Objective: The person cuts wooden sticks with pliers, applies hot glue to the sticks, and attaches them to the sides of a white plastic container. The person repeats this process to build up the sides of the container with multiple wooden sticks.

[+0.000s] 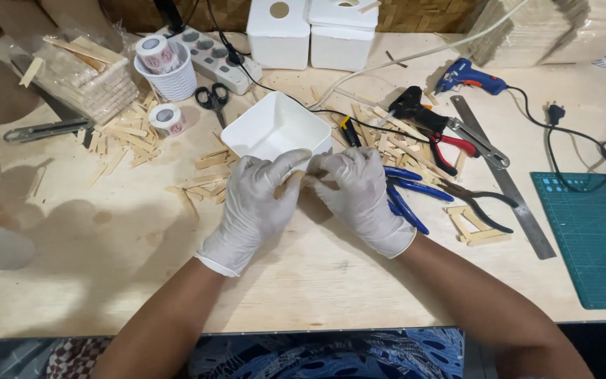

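Both my hands wear white gloves and meet at the table's middle. My left hand (pixel 257 203) and my right hand (pixel 359 193) pinch a small wooden stick piece (pixel 296 180) between their fingertips, mostly hidden by the fingers. Just beyond them lies an empty white square plastic box (pixel 275 126). Loose flat wooden sticks (pixel 205 172) lie scattered around the box. Blue-handled pliers (pixel 405 189) rest right beside my right hand.
A blue glue gun (pixel 468 76), black glue gun (pixel 412 104), red-handled pliers (pixel 450 146), metal ruler (pixel 503 175) and green cutting mat (pixel 590 231) lie right. Scissors (pixel 213 98), a white basket (pixel 170 81) holding tape, a power strip (pixel 212 56) and a bagged stick bundle (pixel 89 74) are left. White foam boxes (pixel 313 31) stand behind.
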